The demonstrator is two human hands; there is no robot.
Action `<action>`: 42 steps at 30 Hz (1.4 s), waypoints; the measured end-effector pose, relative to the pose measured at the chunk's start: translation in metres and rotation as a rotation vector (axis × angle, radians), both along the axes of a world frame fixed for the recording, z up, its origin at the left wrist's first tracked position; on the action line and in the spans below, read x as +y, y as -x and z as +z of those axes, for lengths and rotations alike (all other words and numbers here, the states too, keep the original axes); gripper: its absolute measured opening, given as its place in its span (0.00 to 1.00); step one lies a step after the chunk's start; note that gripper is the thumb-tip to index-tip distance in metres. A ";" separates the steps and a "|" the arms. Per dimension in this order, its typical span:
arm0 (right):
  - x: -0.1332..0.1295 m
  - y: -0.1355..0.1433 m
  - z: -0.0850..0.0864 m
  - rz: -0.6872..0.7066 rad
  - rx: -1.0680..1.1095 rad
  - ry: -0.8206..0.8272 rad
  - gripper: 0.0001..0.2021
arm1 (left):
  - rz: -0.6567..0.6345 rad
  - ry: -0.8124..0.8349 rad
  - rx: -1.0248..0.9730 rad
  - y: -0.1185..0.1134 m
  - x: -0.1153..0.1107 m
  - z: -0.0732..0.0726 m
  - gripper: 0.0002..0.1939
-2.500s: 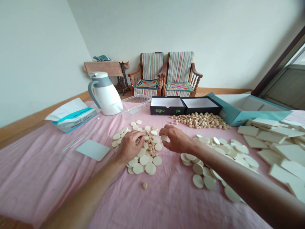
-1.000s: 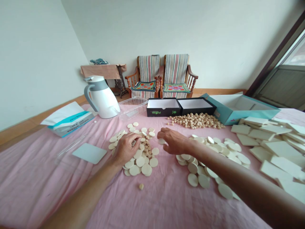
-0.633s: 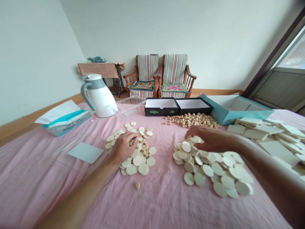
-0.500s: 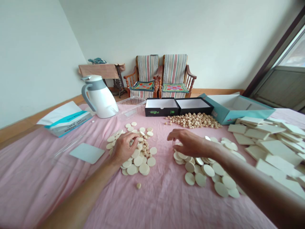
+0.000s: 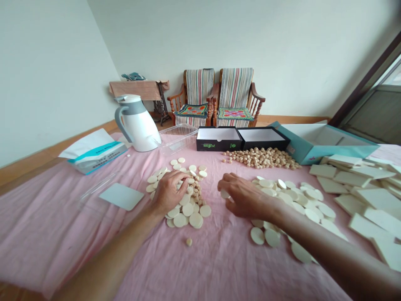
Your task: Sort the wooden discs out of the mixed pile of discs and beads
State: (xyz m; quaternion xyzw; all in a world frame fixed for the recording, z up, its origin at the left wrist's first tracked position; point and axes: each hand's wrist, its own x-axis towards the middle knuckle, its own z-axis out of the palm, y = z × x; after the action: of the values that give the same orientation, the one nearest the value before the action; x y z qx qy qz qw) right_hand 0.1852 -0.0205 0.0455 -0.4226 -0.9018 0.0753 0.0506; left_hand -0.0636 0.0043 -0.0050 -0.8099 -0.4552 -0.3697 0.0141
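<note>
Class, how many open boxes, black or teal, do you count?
3. The left black box and right black box stand side by side, behind the heap of small wooden pieces. The teal box is right of them. Others could be hidden.

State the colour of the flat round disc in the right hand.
Cream: the flat disc in the right hand shows best in the head view.

packet (image 5: 103, 155), left of jug (image 5: 140, 127): dark lettering (image 5: 105, 159), illegible | black box (image 5: 220, 144), right of jug: green lettering (image 5: 209, 145) and round logo (image 5: 232, 146), illegible | blue box (image 5: 332, 153), far right of jug: pink mark (image 5: 312, 158)
</note>
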 end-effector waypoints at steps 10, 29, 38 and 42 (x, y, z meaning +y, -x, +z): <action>-0.035 0.010 0.011 0.139 0.095 -0.035 0.12 | 0.008 0.020 0.000 -0.002 0.001 0.001 0.07; 0.065 -0.007 -0.008 -0.246 -0.014 -0.049 0.14 | 0.012 0.024 -0.019 0.002 0.003 -0.001 0.07; 0.056 0.023 -0.009 -0.100 0.156 -0.111 0.13 | 0.084 0.027 -0.032 0.004 0.003 0.003 0.07; 0.025 0.060 -0.016 0.212 0.213 -0.091 0.16 | 0.146 0.022 -0.045 0.007 0.003 0.005 0.09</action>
State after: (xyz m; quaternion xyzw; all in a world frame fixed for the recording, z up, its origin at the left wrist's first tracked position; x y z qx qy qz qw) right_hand 0.1249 0.0042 0.0293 -0.3118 -0.9333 0.0839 0.1569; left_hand -0.0702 0.0077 0.0005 -0.7662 -0.5173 -0.3807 0.0220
